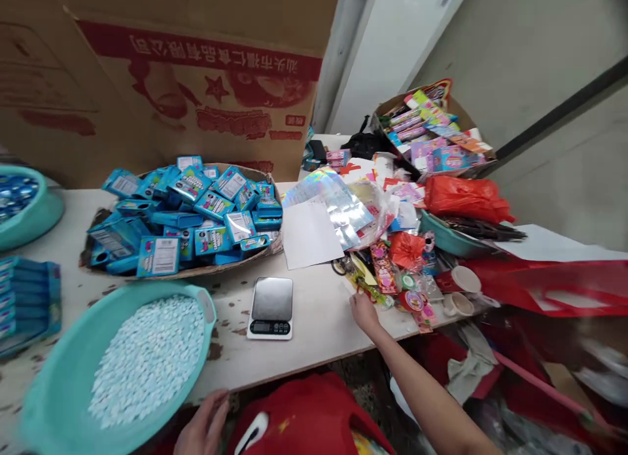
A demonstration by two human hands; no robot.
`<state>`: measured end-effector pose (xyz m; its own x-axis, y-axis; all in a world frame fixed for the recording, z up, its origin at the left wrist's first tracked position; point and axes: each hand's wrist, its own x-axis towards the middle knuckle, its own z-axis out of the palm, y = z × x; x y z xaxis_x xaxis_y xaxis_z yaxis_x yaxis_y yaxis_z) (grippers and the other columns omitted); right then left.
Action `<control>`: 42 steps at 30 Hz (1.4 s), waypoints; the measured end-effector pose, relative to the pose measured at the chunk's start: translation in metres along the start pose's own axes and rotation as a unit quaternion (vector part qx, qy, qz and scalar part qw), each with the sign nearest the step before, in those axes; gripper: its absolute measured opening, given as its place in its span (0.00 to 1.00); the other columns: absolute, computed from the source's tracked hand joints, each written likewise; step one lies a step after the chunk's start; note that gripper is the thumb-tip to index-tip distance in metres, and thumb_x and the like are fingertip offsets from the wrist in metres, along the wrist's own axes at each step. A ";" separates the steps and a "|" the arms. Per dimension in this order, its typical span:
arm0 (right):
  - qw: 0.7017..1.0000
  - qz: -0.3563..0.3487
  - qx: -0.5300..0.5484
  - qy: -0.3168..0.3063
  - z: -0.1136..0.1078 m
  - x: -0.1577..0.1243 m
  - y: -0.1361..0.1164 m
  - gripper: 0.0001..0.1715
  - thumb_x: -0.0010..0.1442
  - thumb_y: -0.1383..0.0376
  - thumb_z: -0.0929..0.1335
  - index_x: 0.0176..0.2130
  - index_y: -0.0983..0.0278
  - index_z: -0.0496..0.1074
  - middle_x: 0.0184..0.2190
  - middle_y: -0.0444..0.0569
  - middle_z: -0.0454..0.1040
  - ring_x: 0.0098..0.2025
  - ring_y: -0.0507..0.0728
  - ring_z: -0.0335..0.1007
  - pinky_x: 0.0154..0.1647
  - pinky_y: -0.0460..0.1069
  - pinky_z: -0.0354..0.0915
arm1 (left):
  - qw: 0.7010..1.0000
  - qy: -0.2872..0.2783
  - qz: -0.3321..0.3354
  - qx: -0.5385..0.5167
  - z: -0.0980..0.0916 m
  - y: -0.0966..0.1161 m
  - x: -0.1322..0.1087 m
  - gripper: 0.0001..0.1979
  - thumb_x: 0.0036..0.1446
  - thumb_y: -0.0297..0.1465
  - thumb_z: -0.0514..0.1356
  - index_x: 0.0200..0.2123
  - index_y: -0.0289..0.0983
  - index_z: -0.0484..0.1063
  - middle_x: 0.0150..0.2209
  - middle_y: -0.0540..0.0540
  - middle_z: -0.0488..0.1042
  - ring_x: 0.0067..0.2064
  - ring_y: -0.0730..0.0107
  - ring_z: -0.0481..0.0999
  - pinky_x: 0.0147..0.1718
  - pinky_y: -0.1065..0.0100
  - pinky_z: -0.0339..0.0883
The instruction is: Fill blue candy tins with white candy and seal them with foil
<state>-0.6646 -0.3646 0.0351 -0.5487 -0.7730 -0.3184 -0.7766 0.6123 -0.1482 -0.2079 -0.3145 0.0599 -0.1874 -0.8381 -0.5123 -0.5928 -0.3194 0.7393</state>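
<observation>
— Any writing you can make out?

— The big brown carton (196,95) at the back has a red band of Chinese characters, upside down from here. I can't read them with certainty. The blue boxes (196,213) heaped in front of it carry white label panels, but the print is too small.

— And the right hand (364,311)?

— It's stretched out over the surface (318,311), right of the small digital scale (271,308). Its fingertips are at the near edge of a heap of small packets (392,278), touching or just short of a yellow packet (366,283). The fingers are curled, but I cannot tell whether the grip has closed on anything.

— How does that packet lie?

— Flat, with its long axis slanting from far-left to near-right.

— And the left hand (203,423)?

— It's low at the near edge of the surface, just beside the rim of the teal basin (63,389) of white pellets (147,357). The grip is released, with loose fingers holding nothing.
</observation>
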 end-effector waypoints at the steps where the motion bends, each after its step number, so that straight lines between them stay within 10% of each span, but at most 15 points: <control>1: 1.000 0.003 -0.003 0.006 0.004 0.011 -0.001 0.16 0.62 0.67 0.59 0.35 0.73 0.73 0.36 0.59 0.70 0.36 0.55 0.67 0.37 0.47 0.58 | 1.000 0.015 -0.016 0.010 0.005 0.007 -0.003 0.16 0.53 0.43 0.55 0.40 0.44 0.76 0.45 0.47 0.77 0.47 0.60 0.76 0.44 0.69 0.70; 8: 0.996 -0.018 0.011 0.083 0.014 0.091 -0.030 0.22 0.65 0.62 0.56 0.45 0.72 0.71 0.43 0.62 0.67 0.44 0.60 0.65 0.45 0.51 0.59 | 0.996 0.043 -0.066 0.033 0.028 0.023 -0.025 0.17 0.57 0.44 0.50 0.42 0.42 0.70 0.43 0.48 0.77 0.46 0.65 0.75 0.45 0.69 0.66; 13: 0.991 -0.035 0.030 0.129 0.016 0.077 -0.011 0.23 0.59 0.63 0.63 0.49 0.76 0.69 0.45 0.66 0.66 0.50 0.65 0.59 0.52 0.56 0.56 | 0.994 0.051 -0.092 0.016 0.039 0.016 -0.035 0.17 0.57 0.43 0.50 0.44 0.41 0.69 0.43 0.45 0.76 0.46 0.63 0.75 0.44 0.67 0.65; 17: 0.978 -0.075 0.090 0.170 0.025 0.040 -0.018 0.28 0.60 0.60 0.61 0.55 0.73 0.65 0.54 0.64 0.60 0.57 0.67 0.51 0.58 0.59 0.50 | 0.994 0.106 -0.035 0.015 0.046 0.024 0.009 0.21 0.59 0.43 0.48 0.47 0.36 0.68 0.49 0.39 0.72 0.51 0.59 0.71 0.52 0.61 0.61; 24: 0.937 -0.168 0.301 -0.052 0.084 -0.027 -0.110 0.38 0.59 0.43 0.56 0.44 0.72 0.72 0.37 0.59 0.72 0.38 0.60 0.67 0.41 0.51 0.63 | 0.993 0.114 -0.025 -0.014 0.060 0.051 0.131 0.27 0.62 0.44 0.44 0.54 0.32 0.66 0.57 0.34 0.65 0.59 0.56 0.63 0.58 0.59 0.56; 31: 0.927 -0.180 0.309 -0.110 0.084 -0.028 -0.138 0.43 0.54 0.38 0.58 0.40 0.73 0.73 0.34 0.60 0.73 0.38 0.61 0.67 0.39 0.51 0.63 | 0.987 0.162 -0.007 0.001 0.076 0.049 0.108 0.32 0.59 0.45 0.50 0.56 0.24 0.64 0.52 0.25 0.67 0.55 0.48 0.67 0.53 0.56 0.61; 36: 0.934 -0.177 0.303 -0.062 0.071 -0.050 -0.108 0.48 0.54 0.38 0.58 0.53 0.75 0.66 0.50 0.65 0.64 0.46 0.62 0.64 0.49 0.56 0.62 | 0.967 0.241 0.077 0.012 0.038 0.033 0.034 0.17 0.60 0.38 0.53 0.50 0.40 0.70 0.49 0.40 0.72 0.51 0.62 0.70 0.53 0.62 0.63; 42: 0.908 -0.239 0.339 -0.057 0.058 -0.112 -0.117 0.35 0.56 0.43 0.62 0.49 0.67 0.68 0.46 0.56 0.66 0.47 0.59 0.64 0.48 0.55 0.64 | 0.907 0.374 0.000 0.194 -0.093 -0.044 0.012 0.19 0.62 0.38 0.49 0.50 0.34 0.69 0.47 0.38 0.72 0.50 0.54 0.68 0.52 0.53 0.60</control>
<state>-0.4943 -0.3399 0.0342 -0.1327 -0.9789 -0.1552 -0.5280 0.2024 -0.8248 -0.1109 -0.3515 0.0621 0.3107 -0.9499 0.0347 -0.8506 -0.2616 0.4562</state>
